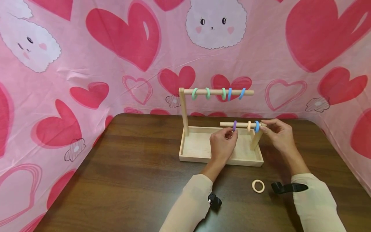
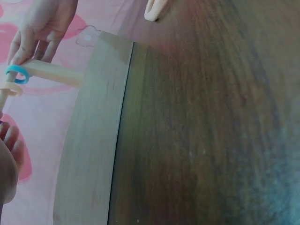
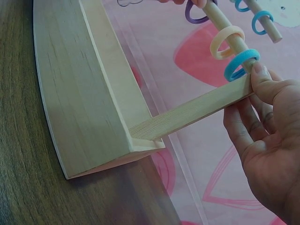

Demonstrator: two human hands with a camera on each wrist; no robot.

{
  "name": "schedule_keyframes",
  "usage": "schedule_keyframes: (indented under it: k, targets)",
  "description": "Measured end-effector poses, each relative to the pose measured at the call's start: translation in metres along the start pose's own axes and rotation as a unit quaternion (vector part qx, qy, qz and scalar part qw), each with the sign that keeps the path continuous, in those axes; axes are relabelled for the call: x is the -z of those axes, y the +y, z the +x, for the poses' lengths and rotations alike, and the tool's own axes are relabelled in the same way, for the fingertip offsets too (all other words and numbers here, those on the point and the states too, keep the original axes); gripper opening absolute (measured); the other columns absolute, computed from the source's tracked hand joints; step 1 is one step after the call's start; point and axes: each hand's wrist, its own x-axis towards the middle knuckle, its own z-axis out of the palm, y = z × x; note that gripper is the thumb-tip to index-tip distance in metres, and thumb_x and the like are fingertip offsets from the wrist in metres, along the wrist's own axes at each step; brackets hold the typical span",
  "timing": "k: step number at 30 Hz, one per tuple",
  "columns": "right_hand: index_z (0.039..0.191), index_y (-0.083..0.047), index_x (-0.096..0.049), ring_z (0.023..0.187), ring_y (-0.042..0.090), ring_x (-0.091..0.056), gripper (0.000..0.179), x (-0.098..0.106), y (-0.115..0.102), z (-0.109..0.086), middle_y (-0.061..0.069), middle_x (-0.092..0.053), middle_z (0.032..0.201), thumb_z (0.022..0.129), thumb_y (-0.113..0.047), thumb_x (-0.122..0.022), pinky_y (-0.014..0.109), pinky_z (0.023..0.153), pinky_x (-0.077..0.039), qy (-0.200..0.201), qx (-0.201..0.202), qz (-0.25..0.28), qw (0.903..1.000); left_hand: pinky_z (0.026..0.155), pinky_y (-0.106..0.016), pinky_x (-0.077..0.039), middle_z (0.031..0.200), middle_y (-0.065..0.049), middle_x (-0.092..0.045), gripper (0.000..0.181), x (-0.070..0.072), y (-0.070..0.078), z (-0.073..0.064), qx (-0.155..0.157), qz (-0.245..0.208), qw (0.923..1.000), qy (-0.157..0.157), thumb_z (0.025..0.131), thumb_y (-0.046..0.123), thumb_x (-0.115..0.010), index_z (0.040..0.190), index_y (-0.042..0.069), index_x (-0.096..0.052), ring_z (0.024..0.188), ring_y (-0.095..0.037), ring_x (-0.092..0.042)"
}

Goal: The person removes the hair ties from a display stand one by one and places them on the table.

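Note:
My left hand (image 1: 223, 145) pinches a purple ring (image 1: 234, 126) that hangs round the lower wooden rod (image 1: 242, 124), near its free left end. Farther right on that rod hang a peach ring (image 1: 249, 127) and a blue ring (image 1: 256, 127). The right hand (image 1: 280, 135) grips the top of the short post (image 3: 197, 110), where the rod joins it, thumb beside the blue ring. In the left wrist view, only part of the left hand (image 2: 8, 159) shows at the edge. Both post and rod belong to a stand with a shallow wooden tray (image 1: 220, 160).
Behind, a taller post (image 1: 184, 112) carries an upper rod (image 1: 215, 92) with green rings (image 1: 207, 93) and blue rings (image 1: 230, 94). A plain wooden ring (image 1: 258, 192) lies on the brown table (image 1: 130, 180) in front of the tray. A pink heart-patterned cloth (image 1: 116, 61) hangs behind.

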Motion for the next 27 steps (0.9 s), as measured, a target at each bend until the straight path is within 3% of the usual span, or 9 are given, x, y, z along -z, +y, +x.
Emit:
schedule_keyframes:
  k: [12, 20, 27]
  targets:
    - [0.103, -0.005, -0.077, 0.072, -0.012, -0.060, 0.029, 0.000, 0.000, 0.000, -0.027, -0.069, 0.081, 0.086, 0.016, -0.068, 0.005, 0.068, -0.050, 0.005, 0.003, -0.025, 0.9997, 0.062, -0.008, -0.047, 0.072, -0.002, -0.075, 0.008, 0.002, -0.002, 0.003, -0.027, 0.001, 0.9996, -0.001, 0.088, 0.014, -0.078, 0.088, 0.006, -0.080, 0.061, -0.008, -0.067]
    - [0.103, -0.009, -0.078, 0.074, -0.011, -0.062, 0.031, 0.000, 0.000, -0.001, -0.027, -0.072, 0.085, 0.087, 0.016, -0.068, 0.005, 0.070, -0.050, 0.001, -0.001, -0.006, 1.0000, 0.064, -0.010, -0.050, 0.073, -0.003, -0.076, 0.008, 0.007, -0.004, 0.007, -0.041, 0.002, 0.9992, -0.002, 0.086, 0.012, -0.079, 0.088, 0.005, -0.080, 0.063, -0.010, -0.068]
    - [0.105, -0.004, -0.077, 0.073, -0.012, -0.061, 0.028, 0.000, 0.001, 0.000, -0.028, -0.069, 0.082, 0.086, 0.015, -0.069, 0.005, 0.070, -0.050, 0.004, -0.001, -0.028, 0.9996, 0.065, -0.008, -0.049, 0.075, -0.005, -0.076, 0.010, 0.012, -0.006, 0.008, -0.043, -0.006, 0.9990, -0.008, 0.087, 0.014, -0.079, 0.091, 0.005, -0.080, 0.064, -0.012, -0.068]
